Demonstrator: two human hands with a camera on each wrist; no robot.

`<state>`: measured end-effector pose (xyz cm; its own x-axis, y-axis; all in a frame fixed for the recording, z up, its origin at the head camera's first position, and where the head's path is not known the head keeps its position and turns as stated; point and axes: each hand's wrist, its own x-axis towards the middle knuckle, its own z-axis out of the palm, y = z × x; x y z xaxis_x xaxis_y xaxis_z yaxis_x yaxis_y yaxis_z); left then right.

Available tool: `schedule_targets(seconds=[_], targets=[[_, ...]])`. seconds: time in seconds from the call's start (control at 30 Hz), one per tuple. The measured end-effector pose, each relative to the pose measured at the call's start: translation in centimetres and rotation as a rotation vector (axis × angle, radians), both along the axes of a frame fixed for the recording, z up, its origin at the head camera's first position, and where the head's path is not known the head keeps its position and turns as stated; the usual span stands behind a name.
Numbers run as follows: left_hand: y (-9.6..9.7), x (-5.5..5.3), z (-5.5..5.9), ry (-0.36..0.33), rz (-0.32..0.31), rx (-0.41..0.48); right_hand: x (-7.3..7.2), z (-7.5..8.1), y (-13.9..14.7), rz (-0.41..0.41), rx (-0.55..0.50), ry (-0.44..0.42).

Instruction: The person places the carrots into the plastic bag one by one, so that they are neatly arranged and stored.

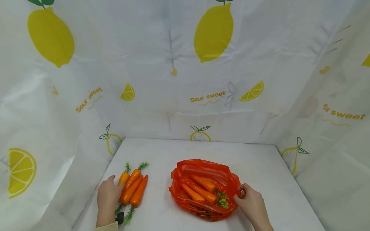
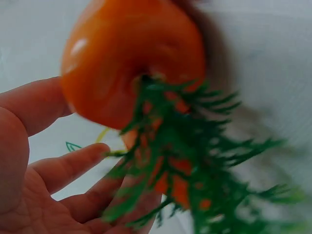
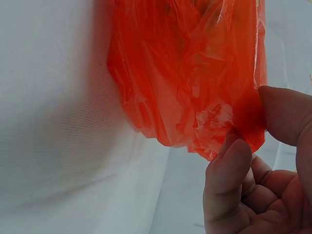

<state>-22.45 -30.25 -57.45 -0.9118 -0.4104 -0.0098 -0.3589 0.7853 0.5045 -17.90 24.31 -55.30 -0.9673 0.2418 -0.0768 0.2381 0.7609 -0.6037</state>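
Observation:
Several orange carrots (image 1: 132, 191) with green tops lie side by side at the left of the table, tops pointing both ways. My left hand (image 1: 108, 195) is at their left edge, fingers spread and loosely bent. In the left wrist view, its thumb reaches a carrot (image 2: 131, 53) whose feathery green top (image 2: 180, 141) hangs across the fingers. A red plastic bag (image 1: 185, 166) lies with its mouth open, and more carrots (image 1: 199, 189) rest inside. My right hand (image 1: 252, 202) pinches the bag's right edge between thumb and fingers, as the right wrist view shows.
The white table (image 1: 162, 150) is enclosed at the back and sides by white sheeting (image 1: 162, 106) printed with lemons. A black band (image 1: 119, 218) shows beside my left wrist. Bare tabletop separates the loose carrots from the bag.

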Motion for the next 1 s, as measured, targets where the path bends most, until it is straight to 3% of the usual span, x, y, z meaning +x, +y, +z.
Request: schedule_targets(seconds=[0.23,0.5,1.0], targets=[[0.0,-0.4,-1.0,-0.037,-0.002,0.062,-0.1,-0.2,-0.1,-0.005,-0.002,-0.005],[0.1,-0.4,-1.6,-0.048,0.018,0.072,-0.2,-0.4,-0.2,-0.002,-0.004,0.001],[0.2,0.0,-1.2,-0.049,0.015,0.049,-0.3,-0.4,-0.5,0.005,-0.014,-0.001]])
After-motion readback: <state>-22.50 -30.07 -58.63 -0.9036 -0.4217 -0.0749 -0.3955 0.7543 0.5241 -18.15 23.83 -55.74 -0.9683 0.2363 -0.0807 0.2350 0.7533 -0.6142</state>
